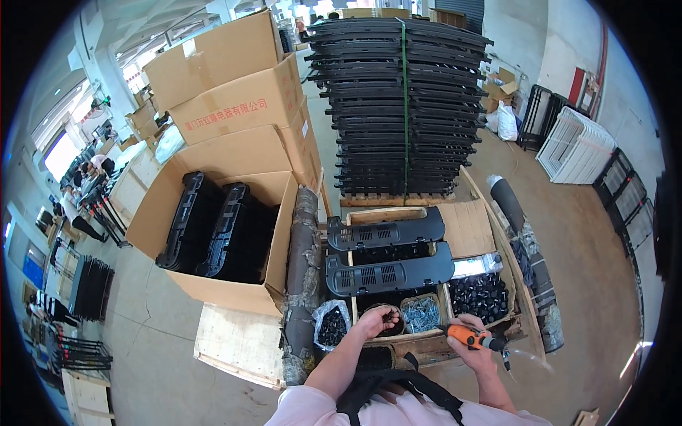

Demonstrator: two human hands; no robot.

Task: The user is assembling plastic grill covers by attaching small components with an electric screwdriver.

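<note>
My left hand (376, 322) is over a small round tub (395, 330) of small dark pieces, its fingers curled together; whatever is between them is too small to make out. An orange and black power screwdriver (467, 336) lies in my right hand (477, 353), its tip pointing left towards a box of silvery screws (420, 314). Just beyond the tubs, two long black plastic panels with vent slots lie one behind the other, the near panel (391, 269) and the far panel (387, 233).
Black plastic parts (477, 297) fill a bin on the right, and a bag of black pieces (332, 326) sits on the left. An open carton (284, 234) holds more black panels. Behind stands a tall strapped stack of black frames (440, 106). Wrapped padded rails (304, 263) flank the bench.
</note>
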